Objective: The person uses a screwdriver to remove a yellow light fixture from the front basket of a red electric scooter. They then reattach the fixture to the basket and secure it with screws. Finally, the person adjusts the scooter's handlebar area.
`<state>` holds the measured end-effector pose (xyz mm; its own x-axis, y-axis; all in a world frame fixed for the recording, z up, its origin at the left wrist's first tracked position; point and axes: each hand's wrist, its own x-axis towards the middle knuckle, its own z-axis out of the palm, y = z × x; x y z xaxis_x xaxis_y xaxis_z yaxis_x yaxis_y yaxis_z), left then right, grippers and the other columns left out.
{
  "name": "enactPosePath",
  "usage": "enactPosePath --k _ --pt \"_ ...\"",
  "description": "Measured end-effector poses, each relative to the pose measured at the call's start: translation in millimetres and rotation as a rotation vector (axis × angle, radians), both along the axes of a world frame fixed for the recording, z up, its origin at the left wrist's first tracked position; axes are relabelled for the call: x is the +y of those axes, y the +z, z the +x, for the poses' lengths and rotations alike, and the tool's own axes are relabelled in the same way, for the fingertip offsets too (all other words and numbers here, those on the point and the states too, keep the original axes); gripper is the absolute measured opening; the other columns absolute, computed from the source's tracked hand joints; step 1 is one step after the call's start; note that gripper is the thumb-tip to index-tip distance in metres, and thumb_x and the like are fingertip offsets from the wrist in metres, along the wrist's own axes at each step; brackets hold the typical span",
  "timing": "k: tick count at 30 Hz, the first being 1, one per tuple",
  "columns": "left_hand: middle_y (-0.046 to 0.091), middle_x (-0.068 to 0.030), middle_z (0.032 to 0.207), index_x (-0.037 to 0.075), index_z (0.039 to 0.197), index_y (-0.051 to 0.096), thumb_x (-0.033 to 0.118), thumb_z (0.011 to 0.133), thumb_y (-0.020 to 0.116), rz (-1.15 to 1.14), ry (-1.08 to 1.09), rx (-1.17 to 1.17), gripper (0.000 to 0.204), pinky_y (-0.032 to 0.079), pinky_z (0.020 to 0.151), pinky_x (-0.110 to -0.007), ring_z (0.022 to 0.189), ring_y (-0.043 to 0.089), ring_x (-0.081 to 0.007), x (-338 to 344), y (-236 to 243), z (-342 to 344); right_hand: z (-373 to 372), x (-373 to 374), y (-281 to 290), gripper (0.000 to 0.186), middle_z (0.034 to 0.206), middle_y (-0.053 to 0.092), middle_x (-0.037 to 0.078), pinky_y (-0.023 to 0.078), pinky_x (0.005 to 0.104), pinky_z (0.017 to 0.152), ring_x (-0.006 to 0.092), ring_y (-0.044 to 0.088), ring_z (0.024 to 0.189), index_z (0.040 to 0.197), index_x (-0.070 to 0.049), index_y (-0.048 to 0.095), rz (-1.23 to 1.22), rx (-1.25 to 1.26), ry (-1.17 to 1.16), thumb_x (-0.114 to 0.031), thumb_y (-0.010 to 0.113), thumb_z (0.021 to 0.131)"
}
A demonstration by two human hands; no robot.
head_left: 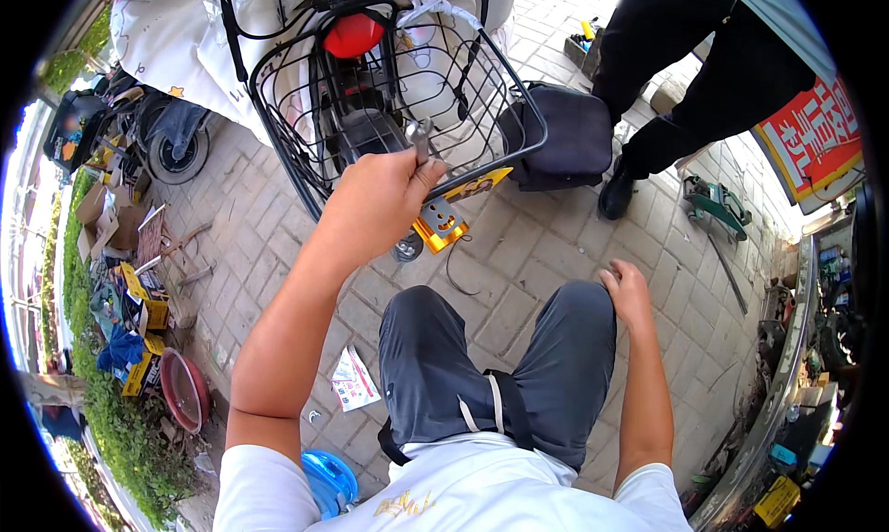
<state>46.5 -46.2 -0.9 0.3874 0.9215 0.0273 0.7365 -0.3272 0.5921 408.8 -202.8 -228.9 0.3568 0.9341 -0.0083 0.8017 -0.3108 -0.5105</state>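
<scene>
My left hand (380, 199) is closed around a silver metal tool, apparently a wrench (418, 136), over the front of a black wire basket (526, 146). Below that hand, a gold and silver metal bracket (443, 226) sits at the basket's lower edge, with a dark cable hanging nearby. The basket is on a two-wheeler draped in a white printed quilted cover (176, 41); a red part (352, 34) shows behind the wires. My right hand (626, 291) hangs beside my right knee, fingers loosely bent and apart, with nothing visible in it.
A person in dark trousers (685, 97) stands at right by a black bag (565, 138), a red sign (806, 134) and a green tool (718, 208). At left are a parked vehicle (167, 143), cardboard clutter (102, 217) and a red basin (183, 388); a blue stool (333, 481) is behind me.
</scene>
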Motion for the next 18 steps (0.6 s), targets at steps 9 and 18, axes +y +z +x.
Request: enactPosePath --k 9,18 --pt "0.067 -0.0093 0.077 -0.002 0.098 0.068 0.032 0.099 0.055 0.095 0.239 -0.143 0.037 0.050 0.068 -0.029 0.074 0.065 -0.0149 -11.9 9.1 -20.1 -188.9 101.2 105.0 0.054 0.099 0.067 0.011 0.053 0.0328 0.077 0.0196 0.066 0.085 0.118 0.002 0.058 -0.136 1.124 0.570 -0.035 0.075 0.082" --pt "0.060 -0.0160 0.060 0.001 0.077 0.061 0.037 0.097 0.054 0.399 0.242 0.252 0.041 0.046 0.056 -0.045 0.057 0.060 -0.0358 -34.7 -3.7 -10.7 -202.9 128.4 125.2 0.032 0.077 0.060 0.003 0.050 0.0255 0.056 0.0099 0.060 0.064 0.097 -0.006 0.058 -0.538 1.244 0.585 -0.029 0.076 0.083"
